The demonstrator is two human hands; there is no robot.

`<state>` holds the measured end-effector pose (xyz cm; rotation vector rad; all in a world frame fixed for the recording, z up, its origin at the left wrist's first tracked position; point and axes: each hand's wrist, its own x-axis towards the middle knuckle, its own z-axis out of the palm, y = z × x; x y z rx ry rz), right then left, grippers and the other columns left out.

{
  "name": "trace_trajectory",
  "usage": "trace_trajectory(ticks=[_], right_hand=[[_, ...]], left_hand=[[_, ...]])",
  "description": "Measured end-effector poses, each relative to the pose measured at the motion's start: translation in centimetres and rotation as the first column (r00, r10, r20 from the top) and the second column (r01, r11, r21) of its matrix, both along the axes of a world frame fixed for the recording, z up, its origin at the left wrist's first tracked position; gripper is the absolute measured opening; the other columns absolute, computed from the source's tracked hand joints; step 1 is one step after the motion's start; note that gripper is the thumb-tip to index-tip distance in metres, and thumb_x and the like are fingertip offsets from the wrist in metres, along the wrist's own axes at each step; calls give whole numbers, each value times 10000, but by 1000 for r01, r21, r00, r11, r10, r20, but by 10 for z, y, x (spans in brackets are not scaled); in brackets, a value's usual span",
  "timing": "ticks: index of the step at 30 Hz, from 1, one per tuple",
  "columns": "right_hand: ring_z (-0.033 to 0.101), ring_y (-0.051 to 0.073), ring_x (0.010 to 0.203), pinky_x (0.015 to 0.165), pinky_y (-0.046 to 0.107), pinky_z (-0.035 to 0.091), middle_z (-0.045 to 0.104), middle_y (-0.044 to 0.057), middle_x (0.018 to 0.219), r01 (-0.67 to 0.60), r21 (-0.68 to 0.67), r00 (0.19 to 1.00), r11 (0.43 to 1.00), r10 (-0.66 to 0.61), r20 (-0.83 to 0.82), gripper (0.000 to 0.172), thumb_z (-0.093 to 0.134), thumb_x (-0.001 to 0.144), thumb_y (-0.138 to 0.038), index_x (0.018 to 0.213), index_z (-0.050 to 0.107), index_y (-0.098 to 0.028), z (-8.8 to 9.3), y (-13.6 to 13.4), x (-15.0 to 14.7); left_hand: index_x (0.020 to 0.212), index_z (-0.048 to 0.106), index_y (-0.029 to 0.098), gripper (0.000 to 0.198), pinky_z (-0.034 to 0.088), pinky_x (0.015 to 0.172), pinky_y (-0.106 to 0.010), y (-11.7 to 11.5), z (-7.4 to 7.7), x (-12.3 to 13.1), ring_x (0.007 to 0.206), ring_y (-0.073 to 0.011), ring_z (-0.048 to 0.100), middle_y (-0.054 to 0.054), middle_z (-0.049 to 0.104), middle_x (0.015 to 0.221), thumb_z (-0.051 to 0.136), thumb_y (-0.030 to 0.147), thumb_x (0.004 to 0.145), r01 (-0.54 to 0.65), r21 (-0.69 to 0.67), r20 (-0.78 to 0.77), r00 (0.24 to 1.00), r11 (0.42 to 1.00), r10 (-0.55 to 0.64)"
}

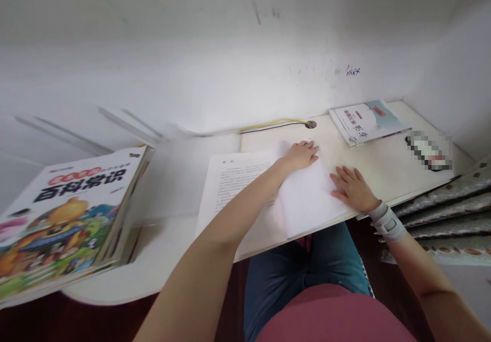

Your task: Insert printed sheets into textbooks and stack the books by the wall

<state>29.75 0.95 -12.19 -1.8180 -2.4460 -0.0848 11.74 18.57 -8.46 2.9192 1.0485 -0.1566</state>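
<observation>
An open stack of white printed papers (pixel 233 188) lies on the white desk (pixel 383 173) in front of me. My left hand (pixel 303 155) rests on the upper edge of a blank white sheet (pixel 307 199) that lies over the printed page, its fingers curled onto the paper. My right hand (pixel 351 187) lies flat on that sheet's right side, fingers stretched out and apart. A grey band wraps my right wrist.
A pile of colourful children's books (pixel 65 219) sits at the left on a rounded table. A thin booklet (pixel 366 121) lies at the desk's far right, beside a dark blurred object (pixel 429 150). A yellow cable (pixel 268 124) enters a desk hole. Patterned fabric lies right.
</observation>
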Motion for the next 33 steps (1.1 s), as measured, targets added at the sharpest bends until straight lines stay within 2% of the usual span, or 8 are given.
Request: trace_trajectory(ticks=[3, 6, 9, 13, 17, 23, 29, 33], right_hand=[[283, 303, 1371, 1075, 532, 226, 344, 126, 1488, 1, 9, 1000, 1000, -1, -5, 549, 347, 928, -506, 1385, 427, -212, -1, 0, 0], [290, 302, 1367, 1072, 533, 232, 352, 123, 1483, -2, 17, 1000, 1000, 3, -8, 540, 359, 925, -500, 1381, 434, -221, -1, 0, 0], [289, 304, 1367, 1071, 531, 232, 354, 123, 1483, -1, 17, 1000, 1000, 1, -4, 540, 353, 927, -498, 1380, 435, -216, -1, 0, 0], [287, 300, 1369, 1071, 530, 232, 353, 121, 1484, 7, 16, 1000, 1000, -7, -10, 538, 363, 924, -496, 1381, 434, -220, -1, 0, 0], [300, 297, 1364, 1074, 525, 233, 360, 123, 1480, 9, 19, 1000, 1000, -9, -6, 537, 349, 927, -504, 1371, 448, -218, 2, 0, -1], [296, 305, 1364, 1070, 526, 242, 359, 124, 1480, 11, 6, 1000, 1000, -11, 2, 545, 351, 927, -505, 1374, 445, -208, 3, 0, -2], [300, 302, 1362, 1068, 524, 244, 362, 122, 1479, 11, 15, 1000, 1000, -11, 0, 542, 349, 927, -504, 1374, 443, -213, 2, 0, -1], [304, 304, 1360, 1069, 527, 241, 367, 126, 1475, 14, 16, 1000, 1000, -14, 0, 538, 353, 926, -497, 1374, 446, -214, 3, 0, -1]], left_hand=[[1420, 328, 159, 541, 278, 1071, -376, 1, -3, -3, 1371, -246, 278, -118, 313, 1503, 298, 414, 943, 28, -19, -6, 1000, 999, -29], [1417, 335, 144, 517, 230, 1103, -326, 4, -7, -6, 1366, -205, 294, -89, 348, 1491, 274, 354, 949, 87, -73, 27, 996, 994, -85], [1412, 332, 102, 518, 226, 1106, -286, 10, -10, -9, 1363, -167, 304, -103, 355, 1486, 281, 299, 936, 77, -96, 77, 995, 992, -70], [1392, 353, 70, 555, 220, 1106, -323, 14, -11, -8, 1380, -198, 271, -152, 302, 1502, 323, 364, 922, 53, -57, 65, 997, 997, -49], [1388, 347, 47, 593, 203, 1098, -336, 14, -12, -5, 1359, -225, 297, -176, 308, 1494, 309, 413, 923, 50, -23, 23, 999, 998, -50], [1404, 340, 167, 636, 241, 1055, -439, 14, -8, -7, 1334, -309, 281, -101, 268, 1526, 303, 545, 894, 11, -47, 29, 1000, 999, -10], [1421, 318, 238, 651, 204, 1060, -462, 12, -3, -8, 1339, -302, 266, -70, 258, 1534, 302, 598, 879, -9, -53, 11, 1000, 999, 9], [1432, 305, 207, 659, 220, 1066, -421, 12, 4, -7, 1354, -291, 268, -102, 261, 1529, 310, 580, 889, 5, -48, -3, 1000, 999, -5]])
